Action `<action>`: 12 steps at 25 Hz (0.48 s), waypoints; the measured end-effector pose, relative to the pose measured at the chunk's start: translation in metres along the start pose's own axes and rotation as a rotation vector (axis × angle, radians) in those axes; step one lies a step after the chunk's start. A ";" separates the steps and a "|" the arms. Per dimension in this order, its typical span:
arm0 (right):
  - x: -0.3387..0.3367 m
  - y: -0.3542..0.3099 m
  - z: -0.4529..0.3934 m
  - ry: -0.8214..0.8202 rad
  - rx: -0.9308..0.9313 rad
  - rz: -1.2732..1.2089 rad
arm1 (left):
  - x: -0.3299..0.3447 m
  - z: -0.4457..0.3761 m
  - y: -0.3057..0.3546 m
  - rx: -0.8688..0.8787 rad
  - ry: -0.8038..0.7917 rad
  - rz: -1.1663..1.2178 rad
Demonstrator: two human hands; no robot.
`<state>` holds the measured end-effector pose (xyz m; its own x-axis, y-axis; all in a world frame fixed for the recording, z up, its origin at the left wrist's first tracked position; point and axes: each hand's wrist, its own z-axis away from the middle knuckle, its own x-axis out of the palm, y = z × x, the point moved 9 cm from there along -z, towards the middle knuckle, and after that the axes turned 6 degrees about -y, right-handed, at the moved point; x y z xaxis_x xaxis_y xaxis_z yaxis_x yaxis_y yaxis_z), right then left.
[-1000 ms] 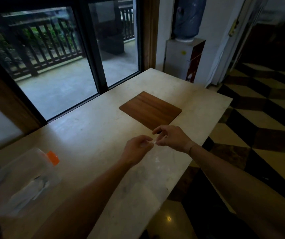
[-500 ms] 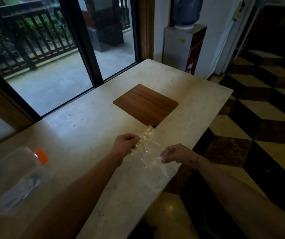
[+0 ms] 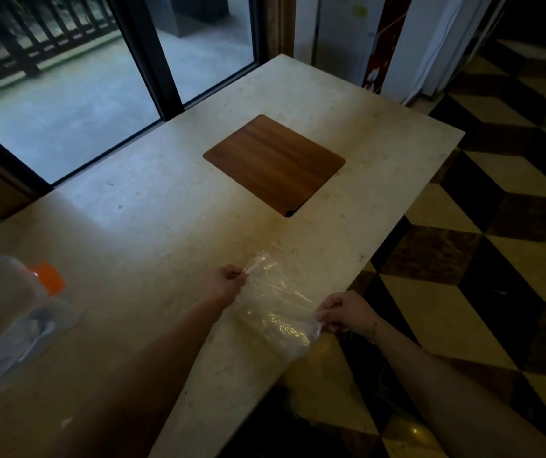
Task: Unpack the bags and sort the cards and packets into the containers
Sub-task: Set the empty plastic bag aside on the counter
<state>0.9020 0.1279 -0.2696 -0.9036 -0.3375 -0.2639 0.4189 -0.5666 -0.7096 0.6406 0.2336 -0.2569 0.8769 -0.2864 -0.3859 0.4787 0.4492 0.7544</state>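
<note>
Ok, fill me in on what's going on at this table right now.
A person is holding a clear plastic bag stretched between both hands over the near edge of the pale stone table. The left hand pinches its far corner, the right hand its near end. Whether anything is inside cannot be told. A clear container with an orange cap sits at the left. A wooden panel lies in the tabletop beyond.
</note>
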 end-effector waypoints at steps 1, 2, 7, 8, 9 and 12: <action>0.001 0.002 -0.005 0.021 0.000 0.030 | 0.001 -0.005 -0.003 0.007 0.015 -0.026; 0.002 0.003 -0.011 0.044 -0.009 0.069 | 0.000 -0.009 -0.004 0.016 0.032 -0.074; 0.004 -0.006 -0.023 0.116 -0.051 0.408 | 0.000 -0.026 0.001 0.092 0.107 -0.286; 0.006 -0.010 -0.023 0.119 -0.065 0.496 | 0.001 -0.027 0.003 0.099 0.101 -0.337; 0.008 -0.012 -0.024 0.121 -0.076 0.571 | 0.003 -0.029 0.003 0.106 0.091 -0.380; 0.011 -0.016 -0.026 0.130 -0.109 0.718 | 0.008 -0.034 0.000 0.129 0.077 -0.433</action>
<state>0.8830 0.1533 -0.2782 -0.4162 -0.5015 -0.7585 0.9061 -0.1593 -0.3919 0.6493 0.2600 -0.2781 0.6005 -0.3588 -0.7146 0.7967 0.1920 0.5731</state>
